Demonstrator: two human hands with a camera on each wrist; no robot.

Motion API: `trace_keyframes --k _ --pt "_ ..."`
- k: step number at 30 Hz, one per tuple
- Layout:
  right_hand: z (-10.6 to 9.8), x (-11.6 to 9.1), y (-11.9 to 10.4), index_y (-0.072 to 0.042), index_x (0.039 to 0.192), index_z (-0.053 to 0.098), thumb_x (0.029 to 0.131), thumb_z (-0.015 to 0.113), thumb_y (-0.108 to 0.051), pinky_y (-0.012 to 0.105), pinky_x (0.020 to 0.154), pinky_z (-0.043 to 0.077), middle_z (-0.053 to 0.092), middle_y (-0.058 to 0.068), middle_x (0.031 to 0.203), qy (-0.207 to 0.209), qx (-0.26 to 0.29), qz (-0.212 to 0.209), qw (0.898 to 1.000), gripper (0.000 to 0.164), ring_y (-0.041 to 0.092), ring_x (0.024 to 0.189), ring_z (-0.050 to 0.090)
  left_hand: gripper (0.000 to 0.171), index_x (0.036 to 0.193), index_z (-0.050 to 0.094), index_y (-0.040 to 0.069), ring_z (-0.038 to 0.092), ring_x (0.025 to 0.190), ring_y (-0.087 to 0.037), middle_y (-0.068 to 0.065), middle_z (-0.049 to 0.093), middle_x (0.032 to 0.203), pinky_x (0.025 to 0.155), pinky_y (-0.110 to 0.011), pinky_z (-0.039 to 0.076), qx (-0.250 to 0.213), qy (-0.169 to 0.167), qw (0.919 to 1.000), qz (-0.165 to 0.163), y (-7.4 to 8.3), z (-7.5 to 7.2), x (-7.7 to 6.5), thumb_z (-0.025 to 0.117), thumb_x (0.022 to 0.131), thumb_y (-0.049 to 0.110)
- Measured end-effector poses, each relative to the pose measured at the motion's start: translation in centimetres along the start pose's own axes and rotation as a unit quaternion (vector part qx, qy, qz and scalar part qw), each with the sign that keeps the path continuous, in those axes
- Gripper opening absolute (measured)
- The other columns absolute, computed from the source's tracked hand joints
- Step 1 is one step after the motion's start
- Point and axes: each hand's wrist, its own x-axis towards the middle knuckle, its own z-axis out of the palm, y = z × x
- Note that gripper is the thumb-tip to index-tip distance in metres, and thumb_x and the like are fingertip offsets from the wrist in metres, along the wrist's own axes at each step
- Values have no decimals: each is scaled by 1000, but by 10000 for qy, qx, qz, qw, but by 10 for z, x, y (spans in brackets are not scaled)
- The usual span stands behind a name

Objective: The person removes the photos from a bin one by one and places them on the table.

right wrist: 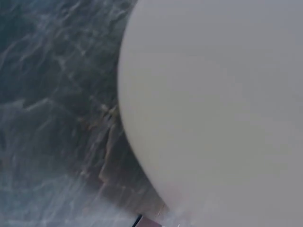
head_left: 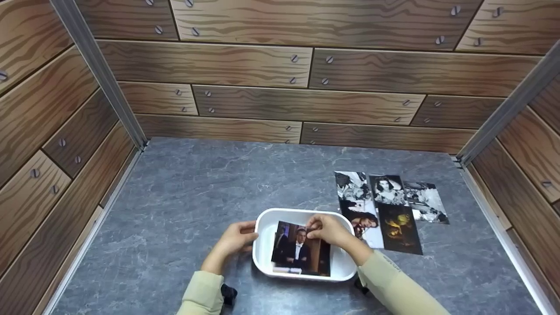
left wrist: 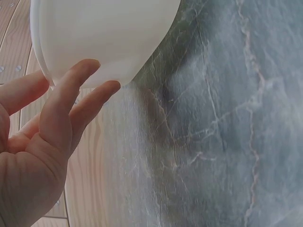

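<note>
A white plastic tub (head_left: 264, 251) stands near the front of the table. My left hand (head_left: 235, 240) grips its left rim, thumb on top; in the left wrist view, fingers (left wrist: 59, 113) bear against the tub's outer wall (left wrist: 109, 38). Inside the tub lies a photo (head_left: 297, 251) of a person in a dark suit, with another picture's edge peeking out beneath. My right hand (head_left: 328, 229) reaches over the tub's right side and pinches the photo's upper edge. The right wrist view has only the tub's pale wall (right wrist: 213, 113) and tabletop; that hand is hidden there.
Several photos lie right of the tub: two black-and-white ones (head_left: 353, 186) (head_left: 387, 190) at the back, another (head_left: 428, 201) farther right, a colour portrait (head_left: 365, 225) and a dark golden picture (head_left: 398, 229) in front. Wood-patterned walls (head_left: 262, 65) enclose the grey marbled table (head_left: 210, 175).
</note>
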Motion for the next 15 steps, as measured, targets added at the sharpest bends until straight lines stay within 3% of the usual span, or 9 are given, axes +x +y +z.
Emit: trace_keyframes --k 4,6,9,12,15 --pt "-5 -3 0 -1 87 67 78 77 -8 20 70 53 70 11 82 250 -470 -161 9984 15 12 76 61 46 135 46 -13 65 102 -27 -31 57 127 76 -38 62 -62 -13 10000 4 0 1 0 57 93 1" --pt "-10 -6 0 -2 89 68 81 75 -10 20 71 53 70 10 84 387 -424 -134 9983 13 13 77 62 46 135 46 -13 65 102 -28 -31 57 127 75 -38 62 -38 0 10000 5 0 1 0 57 93 1" --pt "-24 -15 -15 4 94 67 85 70 -5 20 74 52 70 17 90 609 140 165 9979 13 14 81 62 45 135 46 -13 65 104 -31 -32 57 127 76 -39 62 -81 -8 10000 -19 0 1 -1 56 94 1" --pt "-44 -23 -15 8 100 66 87 67 -4 20 80 51 69 20 101 1036 778 453 9905 18 11 86 61 44 135 46 -13 65 104 -32 -32 57 126 77 -39 61 -112 -22 9999 -46 0 1 -1 55 94 0" --pt "-70 -33 3 4 107 67 89 68 -8 20 83 49 70 6 102 1747 1289 852 9724 22 6 88 60 44 135 46 -13 65 103 -32 -32 58 125 77 -38 62 -105 -14 9999 -66 0 1 -1 55 93 -1"
